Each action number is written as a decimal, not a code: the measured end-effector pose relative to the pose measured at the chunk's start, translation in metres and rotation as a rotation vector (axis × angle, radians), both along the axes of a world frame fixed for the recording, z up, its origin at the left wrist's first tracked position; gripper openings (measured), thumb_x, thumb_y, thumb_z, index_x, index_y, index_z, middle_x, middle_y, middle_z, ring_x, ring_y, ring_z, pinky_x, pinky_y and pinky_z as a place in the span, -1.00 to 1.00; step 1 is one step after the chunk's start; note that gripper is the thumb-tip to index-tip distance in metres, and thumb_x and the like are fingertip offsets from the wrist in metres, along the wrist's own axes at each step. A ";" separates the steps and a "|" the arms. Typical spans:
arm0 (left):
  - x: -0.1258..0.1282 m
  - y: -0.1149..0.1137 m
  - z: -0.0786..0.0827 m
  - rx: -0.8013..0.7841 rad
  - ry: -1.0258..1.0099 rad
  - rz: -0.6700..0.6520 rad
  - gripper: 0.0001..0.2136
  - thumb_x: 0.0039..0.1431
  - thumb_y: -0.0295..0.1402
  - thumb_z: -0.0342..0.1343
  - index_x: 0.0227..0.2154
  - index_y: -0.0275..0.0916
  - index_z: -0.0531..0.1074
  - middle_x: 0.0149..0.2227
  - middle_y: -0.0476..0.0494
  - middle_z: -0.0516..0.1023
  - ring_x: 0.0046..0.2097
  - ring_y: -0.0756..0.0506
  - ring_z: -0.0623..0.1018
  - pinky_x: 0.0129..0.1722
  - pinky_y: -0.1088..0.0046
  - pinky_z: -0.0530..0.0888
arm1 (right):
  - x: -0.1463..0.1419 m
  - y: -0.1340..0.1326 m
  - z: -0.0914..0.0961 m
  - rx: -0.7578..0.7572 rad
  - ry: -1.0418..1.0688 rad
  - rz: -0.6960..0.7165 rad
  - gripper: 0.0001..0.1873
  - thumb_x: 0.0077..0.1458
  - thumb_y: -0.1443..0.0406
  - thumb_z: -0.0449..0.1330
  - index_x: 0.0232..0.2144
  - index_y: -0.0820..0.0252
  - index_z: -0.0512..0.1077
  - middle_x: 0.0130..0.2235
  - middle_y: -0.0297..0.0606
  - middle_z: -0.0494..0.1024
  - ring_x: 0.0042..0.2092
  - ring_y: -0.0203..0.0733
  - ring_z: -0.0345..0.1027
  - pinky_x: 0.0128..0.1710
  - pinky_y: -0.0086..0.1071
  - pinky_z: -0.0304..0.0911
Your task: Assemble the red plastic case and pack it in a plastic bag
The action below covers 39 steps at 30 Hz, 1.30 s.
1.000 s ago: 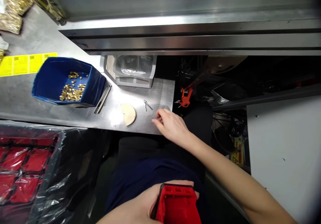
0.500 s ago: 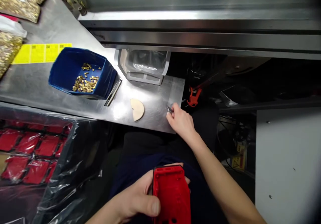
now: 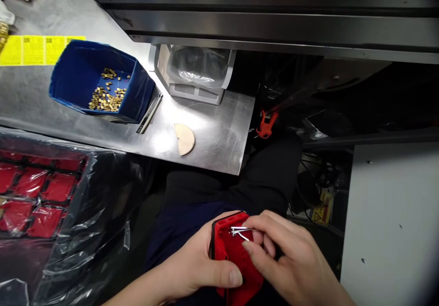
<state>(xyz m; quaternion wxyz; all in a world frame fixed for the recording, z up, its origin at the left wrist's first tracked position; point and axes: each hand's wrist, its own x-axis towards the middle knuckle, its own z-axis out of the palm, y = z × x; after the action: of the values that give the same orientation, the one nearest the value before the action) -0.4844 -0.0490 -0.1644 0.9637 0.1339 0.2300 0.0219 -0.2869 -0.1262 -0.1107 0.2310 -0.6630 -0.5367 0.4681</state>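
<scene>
My left hand is wrapped round a red plastic housing with a black edge, held tilted above my lap with its hollow inside facing up. The thumb presses on its near side wall. Between the thumb and fingers of my right hand is a small silver tool that looks like nail clippers. Its narrow end reaches inside the housing, close to the far wall. Whether the tip touches the plastic I cannot tell. My right hand hides part of the housing's right side.
On the metal bench are a blue bin of small brass pieces, a pen-like tool, a pale half-disc and a grey bin with a clear bag. A plastic-lined box at left holds red parts. An orange tool hangs beyond the bench.
My right hand has come from the bench's right end down to the housing, bringing the small silver tool. My left hand still holds the housing, now more tilted. The view has shifted slightly.
</scene>
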 end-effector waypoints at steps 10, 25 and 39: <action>0.017 0.001 0.013 0.062 -0.023 0.008 -0.62 0.08 -0.35 0.44 -0.11 -0.20 0.41 -0.11 -0.09 0.54 -0.12 -0.06 0.52 -0.04 0.39 0.43 | -0.013 -0.007 -0.009 0.235 -0.119 -0.066 -0.90 0.23 0.38 0.21 -0.19 0.19 0.49 -0.43 -0.40 0.39 -0.44 -0.35 0.28 -0.46 -0.48 0.20; 0.022 -0.005 0.020 0.070 0.017 -0.011 -0.62 0.07 -0.33 0.45 -0.13 -0.20 0.41 -0.11 -0.10 0.53 -0.13 -0.05 0.49 -0.06 0.39 0.43 | -0.014 -0.022 -0.010 0.270 -0.174 -0.093 -0.92 0.23 0.37 0.18 -0.22 0.19 0.48 -0.44 -0.41 0.41 -0.45 -0.34 0.29 -0.46 -0.44 0.20; 0.010 -0.013 0.002 -0.022 0.010 -0.078 -0.30 0.03 -0.18 0.47 0.20 -0.21 0.33 -0.01 -0.22 0.59 0.02 -0.21 0.57 0.03 0.31 0.44 | 0.002 -0.026 -0.013 0.269 -0.093 0.015 -0.77 0.31 0.41 0.16 0.01 0.22 0.43 -0.21 -0.22 0.58 -0.23 -0.21 0.45 -0.20 -0.35 0.39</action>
<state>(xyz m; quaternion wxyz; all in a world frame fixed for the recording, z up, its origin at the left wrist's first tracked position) -0.4748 -0.0618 -0.1624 0.9640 0.1323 0.2297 -0.0191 -0.2847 -0.1527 -0.1232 0.2893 -0.6430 -0.6096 0.3622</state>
